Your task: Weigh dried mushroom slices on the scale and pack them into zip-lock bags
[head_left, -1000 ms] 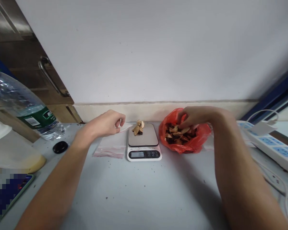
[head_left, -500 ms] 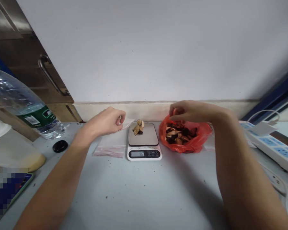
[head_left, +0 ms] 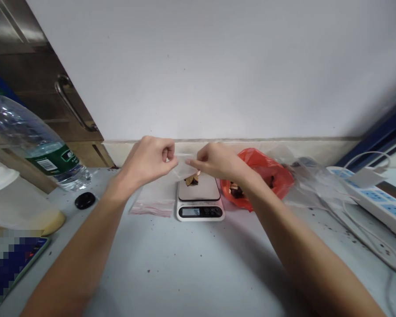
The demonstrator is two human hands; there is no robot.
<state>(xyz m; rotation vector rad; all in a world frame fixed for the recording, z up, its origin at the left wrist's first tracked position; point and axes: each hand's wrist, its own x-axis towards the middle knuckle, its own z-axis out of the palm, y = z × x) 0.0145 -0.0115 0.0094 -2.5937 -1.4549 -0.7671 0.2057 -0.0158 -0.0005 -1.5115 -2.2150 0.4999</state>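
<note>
Above the far edge of the kitchen scale [head_left: 199, 193], a small clear plastic bag [head_left: 185, 163] is stretched between both my hands. My left hand [head_left: 148, 158] is closed, pinching the bag's left side. From the right, my right hand [head_left: 214, 159] pinches its other side with thumb and fingers. Dried brown mushroom-like pieces [head_left: 192, 180] lie on the scale's plate, partly behind the bag. The lit display shows small digits. A stack of clear zip bags [head_left: 153, 208] lies left of the scale. Beside it on the right, an open red plastic bag [head_left: 280, 182] holds more dried pieces, partly hidden by my right forearm.
A water bottle [head_left: 49, 154], a white-lidded container [head_left: 16, 198], a black round cap [head_left: 85, 200] and a phone-like device [head_left: 29, 259] stand or lie at left. At right are loose clear plastic [head_left: 310, 176], a power strip [head_left: 376, 193] and white cables. A wall [head_left: 218, 79] rises behind.
My right hand has moved left from over the red bag to the clear bag and now pinches it. My left hand has shifted slightly, and the bag is spread over the scale.
</note>
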